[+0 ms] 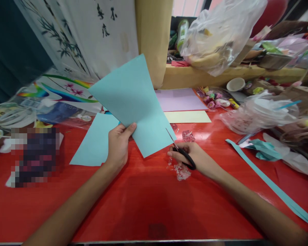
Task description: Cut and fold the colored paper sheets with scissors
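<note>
A light blue sheet of paper (136, 102) is held up and tilted above the table by my left hand (119, 143), whose thumb presses on its lower left edge. My right hand (186, 153) is closed around the black handles of a pair of scissors (186, 158). The scissor blades point up and left, against the lower right edge of the sheet; whether they cut into it I cannot tell. Behind my left hand another light blue sheet (91, 143) lies on the red table (143, 205). A long, thin light blue strip (267, 181) lies at the right.
Lilac paper (181, 99) and a pale yellow strip (187, 117) lie at the back. Plastic bags (261, 112) and crumpled blue paper (265, 150) crowd the right side. Packets and a cable (20, 111) sit at the left. A bulging plastic bag (220, 37) rests on the ledge.
</note>
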`<action>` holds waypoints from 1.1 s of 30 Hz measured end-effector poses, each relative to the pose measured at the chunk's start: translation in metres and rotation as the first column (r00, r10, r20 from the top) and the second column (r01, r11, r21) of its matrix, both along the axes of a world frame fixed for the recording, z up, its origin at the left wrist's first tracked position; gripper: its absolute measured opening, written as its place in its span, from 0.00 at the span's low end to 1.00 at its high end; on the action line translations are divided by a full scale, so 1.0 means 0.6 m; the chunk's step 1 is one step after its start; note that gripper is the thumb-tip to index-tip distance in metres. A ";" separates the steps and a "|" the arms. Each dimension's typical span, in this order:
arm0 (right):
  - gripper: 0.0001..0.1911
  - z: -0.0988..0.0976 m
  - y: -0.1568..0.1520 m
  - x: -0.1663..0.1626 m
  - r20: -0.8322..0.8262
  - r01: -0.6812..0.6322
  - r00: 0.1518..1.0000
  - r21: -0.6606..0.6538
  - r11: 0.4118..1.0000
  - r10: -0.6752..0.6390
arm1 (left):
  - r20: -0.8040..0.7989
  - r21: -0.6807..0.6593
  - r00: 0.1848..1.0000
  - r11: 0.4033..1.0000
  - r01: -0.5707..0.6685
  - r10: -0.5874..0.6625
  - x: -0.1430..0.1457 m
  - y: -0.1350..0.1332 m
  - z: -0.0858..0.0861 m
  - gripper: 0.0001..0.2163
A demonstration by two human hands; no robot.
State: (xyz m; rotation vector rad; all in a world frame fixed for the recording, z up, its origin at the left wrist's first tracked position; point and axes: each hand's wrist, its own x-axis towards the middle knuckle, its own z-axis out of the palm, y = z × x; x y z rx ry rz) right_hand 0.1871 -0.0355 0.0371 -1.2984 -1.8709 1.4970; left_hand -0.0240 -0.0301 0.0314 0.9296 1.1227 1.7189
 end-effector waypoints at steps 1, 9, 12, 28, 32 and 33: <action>0.13 -0.001 0.000 0.000 0.001 0.000 1.000 0.001 1.000 0.000 | 0.000 -0.003 1.000 1.000 -0.003 0.003 0.000 0.000 0.000 0.04; 0.15 0.002 0.000 -0.003 0.012 0.032 0.999 -0.029 0.999 -0.032 | -0.007 -0.013 1.000 1.000 0.022 -0.023 0.002 -0.002 -0.001 0.05; 0.15 0.002 0.000 -0.003 0.013 0.045 0.999 -0.036 0.998 -0.045 | -0.006 -0.022 0.998 0.998 0.055 -0.055 0.003 -0.004 -0.003 0.05; 0.17 0.001 -0.003 -0.005 0.044 0.090 0.995 -0.036 0.995 -0.089 | -0.006 -0.056 0.999 0.997 0.053 -0.054 0.007 -0.005 -0.006 0.05; 0.17 0.002 -0.003 -0.005 0.026 0.076 0.997 -0.049 0.996 -0.075 | -0.006 -0.051 0.998 0.997 0.065 -0.065 0.006 -0.005 -0.007 0.04; 0.17 0.003 -0.003 -0.005 0.018 0.070 0.997 -0.052 0.996 -0.070 | -0.004 -0.050 0.998 0.997 0.065 -0.066 0.005 -0.005 -0.007 0.04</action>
